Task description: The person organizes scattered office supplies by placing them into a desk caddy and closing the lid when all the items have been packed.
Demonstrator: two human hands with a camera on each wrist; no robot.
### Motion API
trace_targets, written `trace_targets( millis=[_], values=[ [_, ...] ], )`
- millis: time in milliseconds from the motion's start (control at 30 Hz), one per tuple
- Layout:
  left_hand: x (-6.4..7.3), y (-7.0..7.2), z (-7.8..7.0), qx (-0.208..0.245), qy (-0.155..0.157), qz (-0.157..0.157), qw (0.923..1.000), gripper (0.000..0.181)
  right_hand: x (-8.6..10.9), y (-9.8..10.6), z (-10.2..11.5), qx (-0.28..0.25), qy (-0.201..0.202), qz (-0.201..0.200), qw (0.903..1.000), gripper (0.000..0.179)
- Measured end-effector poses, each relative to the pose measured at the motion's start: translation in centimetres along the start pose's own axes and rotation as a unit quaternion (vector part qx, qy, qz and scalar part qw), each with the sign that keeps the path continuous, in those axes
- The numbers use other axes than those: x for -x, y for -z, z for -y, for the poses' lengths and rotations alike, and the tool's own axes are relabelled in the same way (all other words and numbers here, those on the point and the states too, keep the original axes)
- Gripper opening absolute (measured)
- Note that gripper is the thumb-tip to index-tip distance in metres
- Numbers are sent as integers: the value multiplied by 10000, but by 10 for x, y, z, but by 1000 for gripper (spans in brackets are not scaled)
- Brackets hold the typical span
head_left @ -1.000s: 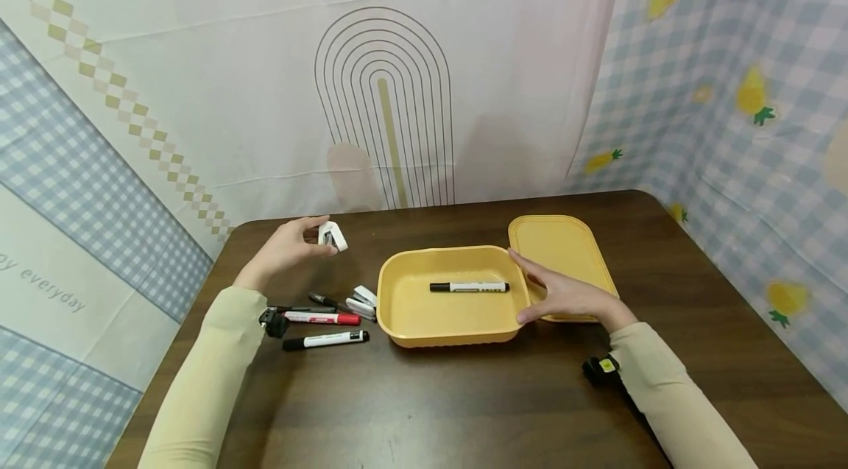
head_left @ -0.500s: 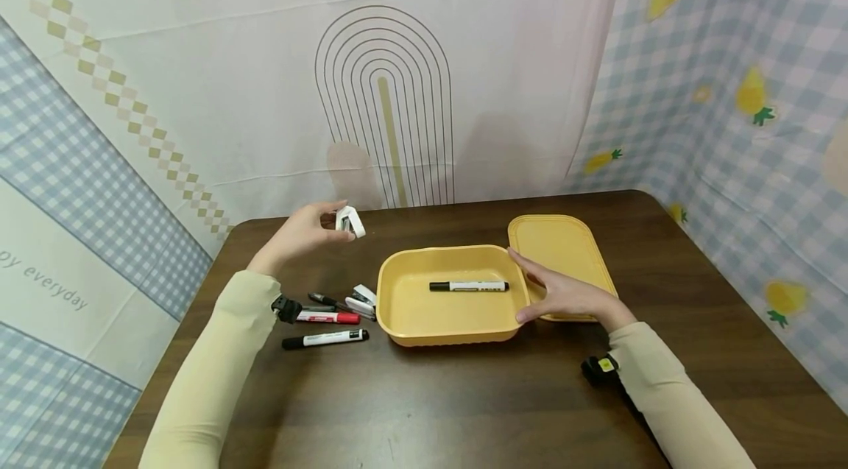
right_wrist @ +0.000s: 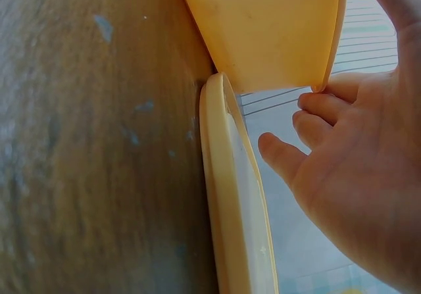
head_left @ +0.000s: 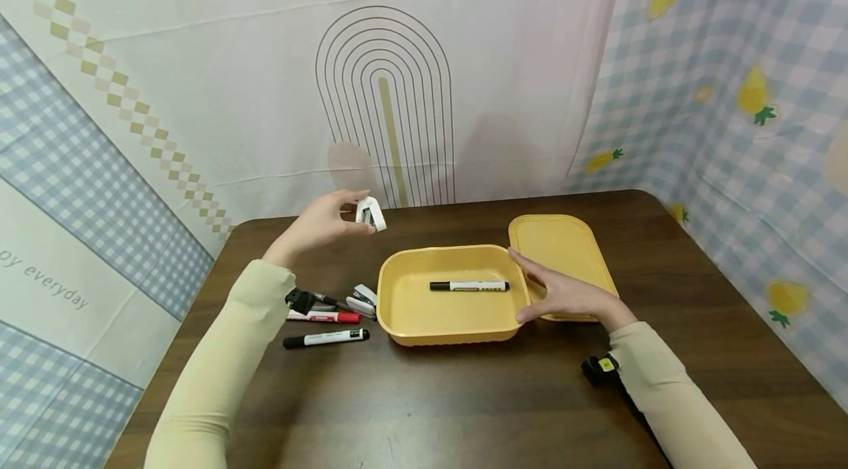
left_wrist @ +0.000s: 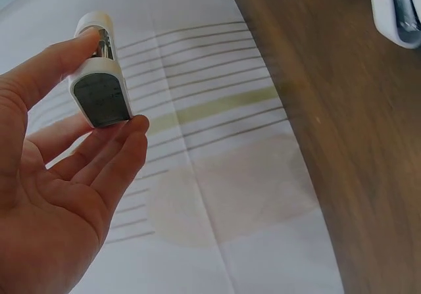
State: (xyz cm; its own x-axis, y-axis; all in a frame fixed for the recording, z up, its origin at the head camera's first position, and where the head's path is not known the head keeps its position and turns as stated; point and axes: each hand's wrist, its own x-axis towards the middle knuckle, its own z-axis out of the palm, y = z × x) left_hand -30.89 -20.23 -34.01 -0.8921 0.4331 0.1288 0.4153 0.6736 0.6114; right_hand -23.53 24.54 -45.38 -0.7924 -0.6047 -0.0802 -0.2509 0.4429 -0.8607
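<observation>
My left hand (head_left: 319, 222) pinches a small white stapler (head_left: 371, 214) between thumb and fingertips, raised above the table's back edge, left of the box. In the left wrist view the stapler (left_wrist: 100, 87) stands on end, its dark base facing the camera. A yellow plastic box (head_left: 424, 322) sits open on the table with a black-capped whiteboard marker (head_left: 469, 286) inside. My right hand (head_left: 563, 294) holds the box's right end, thumb at the front corner and index finger at the back. In the right wrist view, the other fingers of the right hand (right_wrist: 368, 143) are loosely bent.
A yellow lid (head_left: 563, 252) lies right of the box, partly under the right hand. Left of the box are another white stapler (head_left: 362, 301), a red marker (head_left: 331, 316), a black-and-white marker (head_left: 327, 339) and a dark pen (head_left: 329, 300). A patterned cloth (head_left: 517, 71) hangs behind the table.
My left hand has moved right and upward with the stapler, from over the table's left side toward the box's back left. My right hand and the box have stayed in place.
</observation>
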Motion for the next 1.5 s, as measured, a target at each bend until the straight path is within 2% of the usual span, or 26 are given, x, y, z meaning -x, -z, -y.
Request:
trace_targets(
  millis=[300,733,1100,1333,1500],
  values=[
    [-12,-3,-20,83,-138,150,9998,77,0,0,-2,38,-17,-13,10000,116],
    [-30,-10,-50,41,-556,479,9973,77,-1,1,0,-72,-29,28,10000,116],
    [-32,-18,-56,-101,-590,777,9952,75,-1,0,-1,-109,-66,27,9999,116],
    [-33,-27,-60,-496,-812,1005,9904,75,-1,0,-1,16,-44,15,10000,116],
    [-32,-33,-64,-793,-818,1205,9861,71,0,0,0,7,-48,2,10000,116]
  ],
)
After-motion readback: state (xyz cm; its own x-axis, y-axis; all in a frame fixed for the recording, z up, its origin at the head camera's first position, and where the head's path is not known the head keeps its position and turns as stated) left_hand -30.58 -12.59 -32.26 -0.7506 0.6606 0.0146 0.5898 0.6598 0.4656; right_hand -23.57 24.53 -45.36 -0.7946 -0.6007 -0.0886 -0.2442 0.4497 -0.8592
